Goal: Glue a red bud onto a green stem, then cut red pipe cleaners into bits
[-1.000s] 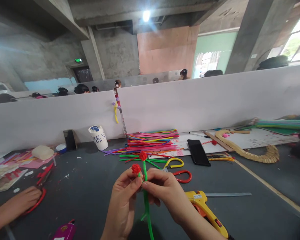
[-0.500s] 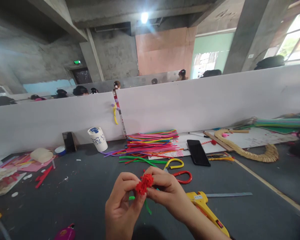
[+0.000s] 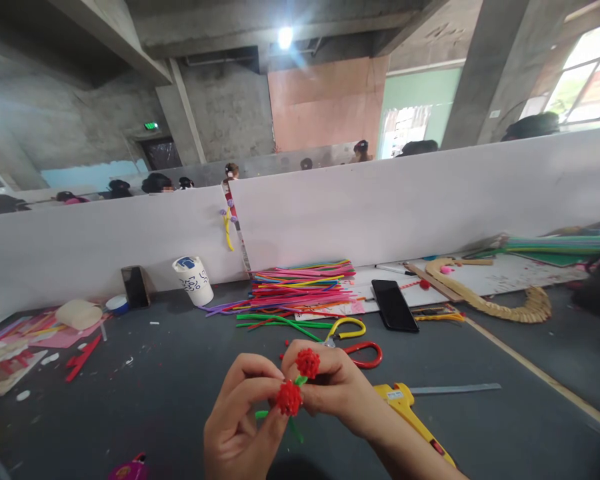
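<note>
Two small fuzzy red flowers of pipe cleaner are between my hands, with a short green pipe cleaner [image 3: 301, 381] showing between them. My left hand [image 3: 243, 410] pinches the nearer red flower [image 3: 289, 398] between thumb and fingers. The farther red flower [image 3: 308, 363] sits at the fingertips of my right hand [image 3: 343, 390], which is closed around it or its stem; its exact grip is partly hidden. Below the fingers a green strand [image 3: 261, 415] pokes out. Just beyond my right hand lie scissors [image 3: 379, 355] with one yellow and one red handle.
A yellow glue gun [image 3: 405, 407] with a glue stick lies beside my right forearm. Farther back are a pile of pipe cleaners [image 3: 300, 287], a phone [image 3: 395, 307] and a paper cup [image 3: 194, 283]. A white partition [image 3: 405, 207] bounds the table; people sit beyond it.
The two red flowers, pressed together before, are now tilted apart, with green showing between them. Both hands have sunk slightly, and the left has shifted a little left.
</note>
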### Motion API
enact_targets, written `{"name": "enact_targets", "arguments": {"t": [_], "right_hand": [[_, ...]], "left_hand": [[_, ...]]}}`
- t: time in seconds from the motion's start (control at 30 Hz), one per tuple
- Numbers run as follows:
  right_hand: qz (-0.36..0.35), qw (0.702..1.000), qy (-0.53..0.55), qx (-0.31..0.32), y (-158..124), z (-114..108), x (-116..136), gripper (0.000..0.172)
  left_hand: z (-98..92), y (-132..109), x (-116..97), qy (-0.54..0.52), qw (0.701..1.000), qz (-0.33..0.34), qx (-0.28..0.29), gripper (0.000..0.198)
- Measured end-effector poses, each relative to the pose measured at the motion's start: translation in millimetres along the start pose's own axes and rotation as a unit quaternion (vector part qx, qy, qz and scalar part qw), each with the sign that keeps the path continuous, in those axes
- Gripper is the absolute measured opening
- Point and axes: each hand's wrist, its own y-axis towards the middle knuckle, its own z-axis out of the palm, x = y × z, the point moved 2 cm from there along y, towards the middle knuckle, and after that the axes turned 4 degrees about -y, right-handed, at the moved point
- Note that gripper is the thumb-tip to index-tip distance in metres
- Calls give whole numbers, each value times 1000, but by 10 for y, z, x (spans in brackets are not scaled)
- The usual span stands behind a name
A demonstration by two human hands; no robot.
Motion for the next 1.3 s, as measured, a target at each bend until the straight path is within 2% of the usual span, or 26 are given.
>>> {"name": "enact_targets", "arguments": {"t": [0.1, 0.2, 0.33, 0.63, 0.87, 1.07, 1.3], "right_hand": [[-2, 1000, 2, 1, 1, 0, -9, 7], [-8, 1000, -5, -1, 8, -9, -16, 7], [-27, 998, -59, -19, 21, -25, -9, 11], [-63, 981, -178, -33, 33, -60, -36, 13], [-69, 978, -196, -31, 45, -67, -51, 15], [-68, 978, -195, -32, 40, -71, -71, 18], [-62, 978, -197, -34, 34, -65, -56, 17]], "left_hand": [[4, -12, 12, -4, 1000, -6, -13, 5], [-10, -13, 43, 1, 1000, 2, 3, 9], [-44, 7, 81, 35, 998, 42, 34, 15], [-102, -9, 164, 130, 985, 104, 43, 20], [-123, -21, 225, 123, 987, 95, 46, 21], [-65, -36, 199, 77, 996, 48, -11, 15], [-34, -42, 170, 68, 997, 28, -30, 12]]}}
